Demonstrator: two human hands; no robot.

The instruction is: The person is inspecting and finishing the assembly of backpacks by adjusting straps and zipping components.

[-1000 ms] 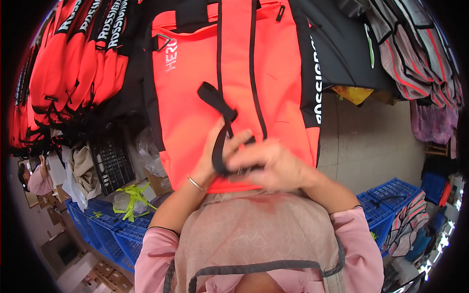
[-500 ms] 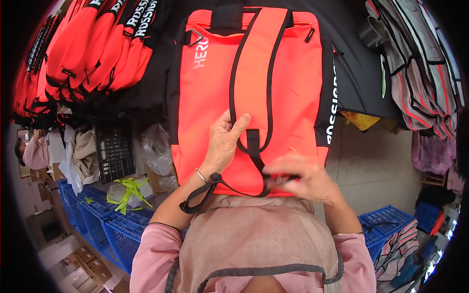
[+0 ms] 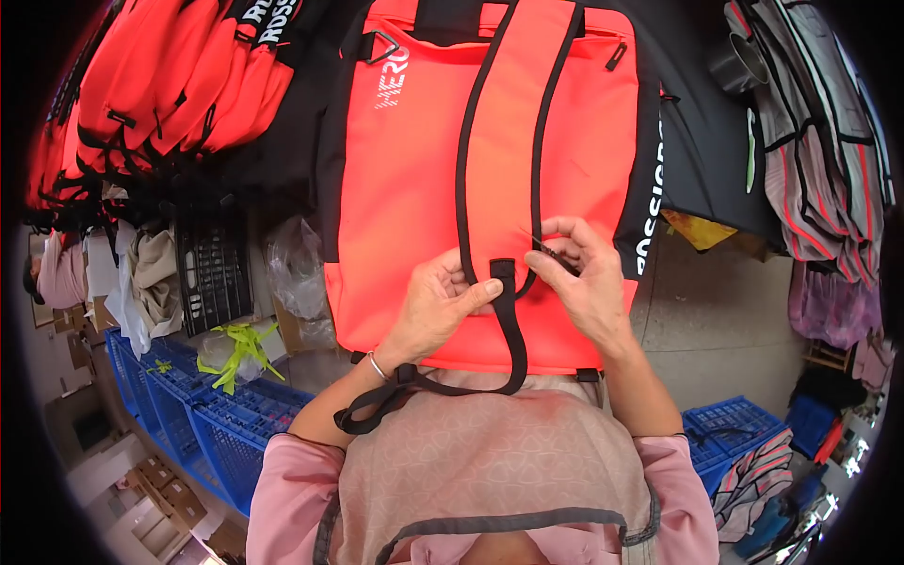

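Observation:
A bright red-orange backpack (image 3: pixel 414 169) with black sides lies in front of me. Its padded shoulder strap (image 3: pixel 508 141), edged in black, runs down the middle. My left hand (image 3: pixel 438 306) pinches the strap's lower end, thumb on top beside the stitched black webbing (image 3: pixel 513 325). From there the webbing hangs in a loop past the bag's lower edge and over my left forearm. My right hand (image 3: pixel 589 282) grips a small dark tool (image 3: pixel 557 250) with a thin tip at the strap's right edge. My fingers hide most of this tool, so its kind is unclear.
A pile of similar red bags (image 3: pixel 179 85) sits at the upper left. Grey striped pieces (image 3: pixel 819 151) and a metal cup (image 3: pixel 737 64) are at the upper right. Blue crates (image 3: pixel 221 419) stand low on the left, and another blue crate (image 3: pixel 739 428) on the right.
My right hand has moved up from the webbing near the bag's bottom to the strap's right edge. My left hand has shifted slightly right and down; the strap's lower end has moved right.

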